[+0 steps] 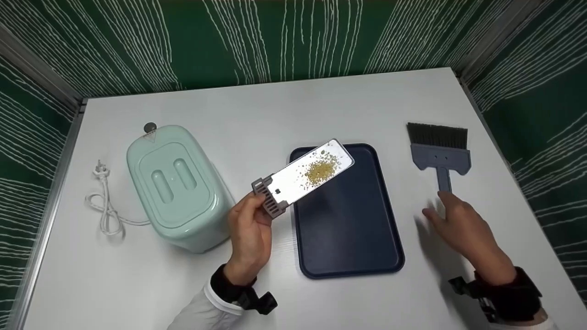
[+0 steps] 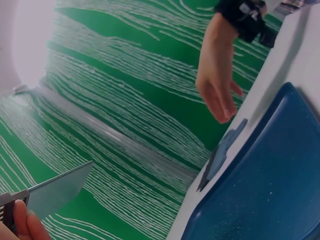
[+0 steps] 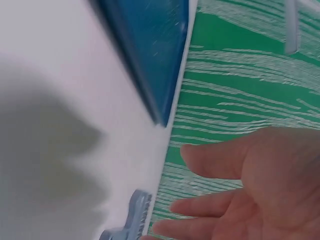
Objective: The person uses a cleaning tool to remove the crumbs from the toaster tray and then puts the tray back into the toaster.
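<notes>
My left hand (image 1: 250, 233) pinches the grey slotted end of a flat metal crumb tray (image 1: 286, 183), thumb on top. Yellow crumbs (image 1: 322, 169) lie heaped toward its far end. It is raised over the upper left part of a dark blue serving tray (image 1: 348, 238). On the right, my right hand (image 1: 467, 231) hovers with fingers extended, holding nothing. Its fingertips overlap the handle of a grey-blue brush (image 1: 440, 158) in the head view. The left wrist view shows that hand (image 2: 217, 75) above the brush (image 2: 222, 150), a gap between them.
A mint-green toaster (image 1: 183, 188) with two slot shapes on its top stands left of my left hand. Its white cord (image 1: 107, 201) and plug lie on the white table (image 1: 257, 114) beside it. Green walls (image 1: 293, 41) with white streaks enclose the table.
</notes>
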Motion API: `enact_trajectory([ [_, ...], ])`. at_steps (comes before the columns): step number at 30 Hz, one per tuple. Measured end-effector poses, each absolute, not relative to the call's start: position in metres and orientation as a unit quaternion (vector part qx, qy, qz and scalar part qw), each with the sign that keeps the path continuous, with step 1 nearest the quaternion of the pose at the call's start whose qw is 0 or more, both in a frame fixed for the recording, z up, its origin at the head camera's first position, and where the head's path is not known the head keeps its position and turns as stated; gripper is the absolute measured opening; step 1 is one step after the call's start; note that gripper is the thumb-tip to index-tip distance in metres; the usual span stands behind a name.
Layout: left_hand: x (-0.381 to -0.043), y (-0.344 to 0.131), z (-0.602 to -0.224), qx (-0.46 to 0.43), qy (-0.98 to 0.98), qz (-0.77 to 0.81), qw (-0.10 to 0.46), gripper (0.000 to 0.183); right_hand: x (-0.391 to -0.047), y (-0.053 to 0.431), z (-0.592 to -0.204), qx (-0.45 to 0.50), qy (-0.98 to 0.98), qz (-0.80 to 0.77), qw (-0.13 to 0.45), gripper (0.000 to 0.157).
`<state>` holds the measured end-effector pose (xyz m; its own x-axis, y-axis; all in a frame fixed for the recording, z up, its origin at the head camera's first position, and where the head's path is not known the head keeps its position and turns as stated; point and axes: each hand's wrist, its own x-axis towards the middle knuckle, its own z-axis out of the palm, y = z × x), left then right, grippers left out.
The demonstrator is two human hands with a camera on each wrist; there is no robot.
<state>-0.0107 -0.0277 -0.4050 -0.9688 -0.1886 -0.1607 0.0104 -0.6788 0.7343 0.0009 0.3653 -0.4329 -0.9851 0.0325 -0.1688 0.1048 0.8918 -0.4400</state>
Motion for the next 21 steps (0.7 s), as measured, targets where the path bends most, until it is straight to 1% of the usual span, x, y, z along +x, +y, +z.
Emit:
enact_trajectory([
  [4, -0.012, -0.028, -0.405, 0.108, -0.398, -0.909, 0.057, 0.031, -0.013, 0.378, -0.443, 0.024, 0.970, -0.232, 0.060, 0.033],
  [7, -0.012, -0.028, -0.405, 0.105, -0.402, -0.908, 0.056, 0.032, -0.024, 0.389, -0.447, 0.034, 0.971, -0.227, 0.069, 0.029],
  [10, -0.012, -0.029, -0.406, 0.105, -0.409, -0.905, 0.054, 0.032, -0.035, 0.397, -0.451, 0.054, 0.974, -0.204, 0.078, 0.033],
  [13, -0.011, -0.029, -0.407, 0.106, -0.411, -0.904, 0.052, 0.032, -0.042, 0.402, -0.455, 0.074, 0.980, -0.171, 0.067, 0.038],
  [18, -0.012, -0.028, -0.407, 0.109, -0.406, -0.906, 0.053, 0.031, -0.047, 0.404, -0.459, 0.109, 0.981, -0.138, 0.077, 0.054],
  [21, -0.012, -0.027, -0.408, 0.110, -0.399, -0.908, 0.057, 0.030, -0.051, 0.405, -0.462, 0.116, 0.981, -0.125, 0.087, 0.056],
])
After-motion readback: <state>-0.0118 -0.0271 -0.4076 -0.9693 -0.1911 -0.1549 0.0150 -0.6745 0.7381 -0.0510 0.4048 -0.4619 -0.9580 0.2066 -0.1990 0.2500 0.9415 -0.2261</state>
